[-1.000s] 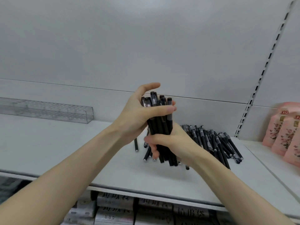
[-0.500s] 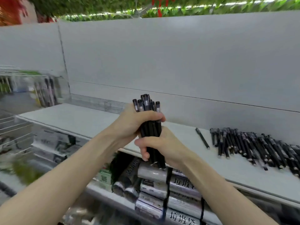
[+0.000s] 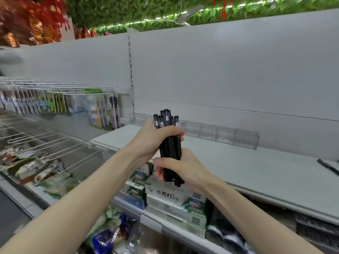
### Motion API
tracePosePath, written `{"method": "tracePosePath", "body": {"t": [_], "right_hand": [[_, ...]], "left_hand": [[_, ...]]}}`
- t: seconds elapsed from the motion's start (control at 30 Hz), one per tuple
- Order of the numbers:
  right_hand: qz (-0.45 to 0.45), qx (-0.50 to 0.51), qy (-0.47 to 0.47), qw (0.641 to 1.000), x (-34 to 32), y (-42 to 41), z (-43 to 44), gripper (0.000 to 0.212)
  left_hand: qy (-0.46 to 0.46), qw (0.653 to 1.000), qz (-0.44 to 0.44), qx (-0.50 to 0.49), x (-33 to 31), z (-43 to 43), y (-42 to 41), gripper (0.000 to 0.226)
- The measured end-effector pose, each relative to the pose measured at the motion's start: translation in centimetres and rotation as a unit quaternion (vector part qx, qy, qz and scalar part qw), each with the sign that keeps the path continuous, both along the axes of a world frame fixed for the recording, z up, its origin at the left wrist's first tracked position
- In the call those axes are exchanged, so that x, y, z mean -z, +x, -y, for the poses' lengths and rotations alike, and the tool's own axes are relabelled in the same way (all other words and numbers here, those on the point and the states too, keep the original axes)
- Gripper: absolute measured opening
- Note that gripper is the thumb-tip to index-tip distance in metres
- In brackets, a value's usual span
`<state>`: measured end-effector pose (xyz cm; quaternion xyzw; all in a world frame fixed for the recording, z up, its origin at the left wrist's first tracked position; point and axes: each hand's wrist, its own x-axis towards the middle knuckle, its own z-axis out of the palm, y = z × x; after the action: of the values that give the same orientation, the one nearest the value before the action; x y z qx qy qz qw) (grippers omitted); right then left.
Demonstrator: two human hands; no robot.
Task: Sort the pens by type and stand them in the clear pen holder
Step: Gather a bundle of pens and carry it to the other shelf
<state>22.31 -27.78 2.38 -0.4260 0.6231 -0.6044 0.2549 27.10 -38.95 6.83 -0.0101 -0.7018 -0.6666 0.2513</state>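
Observation:
A bundle of several black pens (image 3: 169,147) stands upright between both my hands, above the front edge of the white shelf (image 3: 256,173). My left hand (image 3: 156,138) grips the upper part of the bundle, just under the grey-banded caps. Around the lower part my right hand (image 3: 181,167) is wrapped. The long clear pen holder (image 3: 229,135) lies along the shelf's back wall, behind the bundle, partly hidden by it. One loose black pen (image 3: 328,166) lies on the shelf at the far right edge of view.
Boxes with green print (image 3: 174,197) and dark rolls fill the lower shelf under my hands. To the left, wire racks (image 3: 45,142) hold packets and hanging goods (image 3: 60,105). A grey back panel (image 3: 229,70) rises behind the shelf.
My view and both hands with the bundle have swung left along the shelf. The pile of pens has slid out of view on the right; the clear holder now sits behind the bundle.

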Motion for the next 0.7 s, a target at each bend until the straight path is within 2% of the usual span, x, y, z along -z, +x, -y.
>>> {"method": "tracePosePath", "body": {"t": [0.3,0.4,0.47,0.7], "right_hand": [[0.011,-0.023,-0.01,1.0,-0.1,-5.8,13.3,0.019],[0.025,-0.018,-0.005,0.999,0.1,-7.8,17.2,0.014],[0.039,-0.009,0.004,0.999,0.2,-9.0,19.5,0.011],[0.048,0.046,0.048,0.997,0.8,-12.5,26.5,0.01]], "left_hand": [[-0.038,0.999,0.001,-0.005,-0.5,13.3,-4.9,0.009],[-0.093,0.995,0.005,-0.024,0.2,17.8,-6.5,0.036],[-0.105,0.994,0.032,-0.017,0.9,21.0,-7.5,0.045],[-0.186,0.975,0.117,0.039,2.2,30.5,-12.5,0.025]]}}
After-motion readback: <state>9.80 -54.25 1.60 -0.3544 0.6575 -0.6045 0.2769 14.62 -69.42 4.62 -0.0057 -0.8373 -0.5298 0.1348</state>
